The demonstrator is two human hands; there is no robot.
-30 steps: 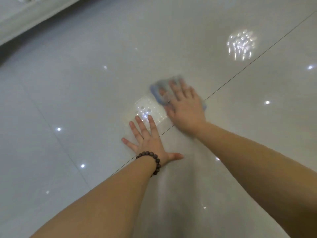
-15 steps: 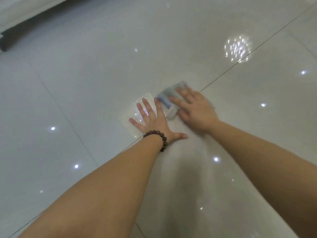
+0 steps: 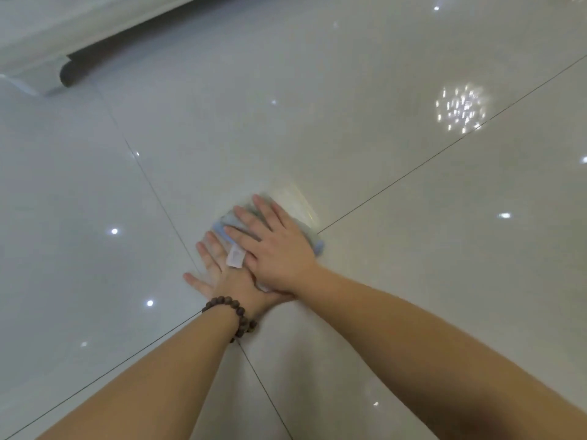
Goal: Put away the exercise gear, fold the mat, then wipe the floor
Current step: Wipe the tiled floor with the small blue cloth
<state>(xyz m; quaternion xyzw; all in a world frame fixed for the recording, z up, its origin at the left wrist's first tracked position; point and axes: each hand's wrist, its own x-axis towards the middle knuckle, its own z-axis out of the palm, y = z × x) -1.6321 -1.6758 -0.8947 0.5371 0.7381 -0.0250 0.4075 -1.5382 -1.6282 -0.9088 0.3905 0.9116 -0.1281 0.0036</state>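
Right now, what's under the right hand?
The right hand presses flat on a blue cloth on the glossy tile floor. The cloth's white tag and part of its edge overlap the left hand. The cloth's middle is covered.

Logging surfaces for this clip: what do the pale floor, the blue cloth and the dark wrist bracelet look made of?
Pale floor: likely glazed or polished tile, mirror-like light spots, thin grout lines. Blue cloth: soft fabric, perhaps microfibre, with a white sewn tag. Dark beaded bracelet: round matte brown beads, possibly wood.
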